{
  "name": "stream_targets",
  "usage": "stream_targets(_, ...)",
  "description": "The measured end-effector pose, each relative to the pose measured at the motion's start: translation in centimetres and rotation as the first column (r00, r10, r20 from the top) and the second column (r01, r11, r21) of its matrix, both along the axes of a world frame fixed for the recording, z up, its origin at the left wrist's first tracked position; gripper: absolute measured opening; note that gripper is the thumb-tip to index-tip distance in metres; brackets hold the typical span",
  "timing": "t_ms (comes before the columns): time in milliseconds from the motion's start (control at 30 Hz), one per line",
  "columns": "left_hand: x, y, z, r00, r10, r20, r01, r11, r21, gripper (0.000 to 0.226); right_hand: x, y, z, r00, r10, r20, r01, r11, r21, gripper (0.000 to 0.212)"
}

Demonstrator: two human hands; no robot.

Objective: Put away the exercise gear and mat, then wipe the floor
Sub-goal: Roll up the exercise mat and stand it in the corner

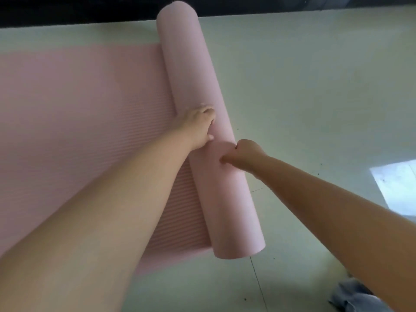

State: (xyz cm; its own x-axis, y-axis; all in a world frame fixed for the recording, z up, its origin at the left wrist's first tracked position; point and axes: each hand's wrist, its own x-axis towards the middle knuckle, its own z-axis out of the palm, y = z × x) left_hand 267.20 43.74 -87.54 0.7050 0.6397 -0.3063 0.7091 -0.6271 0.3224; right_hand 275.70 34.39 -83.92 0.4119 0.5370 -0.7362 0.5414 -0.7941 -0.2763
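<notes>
- Grey fabric (358, 298), crumpled, lies at the lower right edge of the view on the floor (315, 86), partly cut off by the frame.
- The floor is pale and glossy, with small dark specks, a thin dark line running from the near end of the roll towards the bottom edge, and a bright patch of reflected light (396, 188) at the right.
- Two bare forearms enter from the bottom corners and converge on the rolled part of the mat.
- The pink mat (78, 120) lies on the floor, its flat, ribbed portion spread out to the left and its right-hand portion wound into a thick roll (198, 86).
- The roll runs diagonally, its near end at lower centre and its far end at the top of the view, and it rests on the floor against the flat portion.
- The right hand (245, 154) grips the right side of the roll near its middle; the thumb presses into the surface, the fingers are curled over the far side and largely hidden.
- The left hand (198, 127) rests on top of the roll just beyond the right hand, at the seam where roll meets flat mat; its fingers (208, 111) are curled down onto the roll, close together.
- The two hands are near each other but apart.
- A dark band (67, 10) borders the floor along the top of the view, behind the far end of the roll.
</notes>
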Motion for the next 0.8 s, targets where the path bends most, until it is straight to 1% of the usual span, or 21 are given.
stream_targets(67,-0.8,1.3,0.7,0.995,-0.084,-0.045,0.085,0.996,0.015,0.063,-1.6,0.1,-0.2,0.994,-0.099,0.047,0.098,0.995,0.016,0.041)
stream_targets(100,-1.3,1.9,1.0,0.986,-0.135,-0.094,0.138,0.990,0.026,0.073,-2.5,0.1,-0.4,0.988,-0.153,0.038,0.152,0.988,0.030,0.045)
stream_targets(133,-1.9,2.3,1.3,0.971,-0.181,-0.156,0.189,0.981,0.037,0.079,-3.5,0.0,-0.7,0.979,-0.203,0.021,0.201,0.978,0.049,0.047)
stream_targets(167,-2.6,2.7,1.5,0.954,-0.213,-0.212,0.228,0.973,0.046,0.080,-4.5,-0.2,-0.8,0.971,-0.241,0.007,0.240,0.969,0.058,0.046)
stream_targets(233,-4.5,3.2,1.6,0.939,-0.226,-0.258,0.246,0.968,0.047,0.074,-6.7,-0.4,-0.9,0.964,-0.267,0.010,0.266,0.961,0.076,0.043)
stream_targets(300,-6.7,3.3,1.6,0.940,-0.226,-0.257,0.251,0.966,0.069,0.063,-8.7,-0.6,-0.6,0.959,-0.277,0.051,0.270,0.955,0.120,0.039)
stream_targets(367,-8.7,3.2,1.6,0.917,-0.276,-0.287,0.318,0.942,0.108,0.054,-10.5,-1.2,0.2,0.944,-0.317,0.090,0.302,0.941,0.151,0.039)
stream_targets(400,-9.8,3.3,1.6,0.897,-0.313,-0.311,0.362,0.925,0.114,0.052,-11.5,-1.5,0.5,0.937,-0.341,0.080,0.326,0.932,0.160,0.041)
stream_targets(500,-12.6,3.9,2.0,0.833,-0.395,-0.386,0.459,0.884,0.085,0.054,-14.1,-1.5,1.3,0.913,-0.406,-0.038,0.407,0.899,0.162,0.048)
stream_targets(567,-13.6,4.3,2.3,0.834,-0.380,-0.400,0.448,0.890,0.089,0.054,-14.7,-1.0,1.6,0.904,-0.423,-0.056,0.426,0.886,0.182,0.045)
stream_targets(600,-13.9,4.4,2.5,0.850,-0.363,-0.381,0.429,0.897,0.104,0.054,-14.7,-0.7,1.7,0.902,-0.431,-0.032,0.428,0.882,0.197,0.044)
stream_targets(667,-14.1,4.4,2.7,0.877,-0.323,-0.355,0.381,0.919,0.105,0.060,-14.3,-0.1,1.5,0.895,-0.439,0.074,0.416,0.884,0.212,0.051)
stream_targets(733,-14.0,3.9,2.8,0.872,-0.295,-0.390,0.346,0.936,0.067,0.075,-14.0,0.3,1.0,0.882,-0.450,0.141,0.425,0.888,0.174,0.051)
stream_targets(800,-13.7,2.8,2.3,0.857,-0.269,-0.440,0.337,0.938,0.083,0.077,-14.4,0.3,0.5,0.903,-0.416,0.112,0.407,0.909,0.093,0.042)
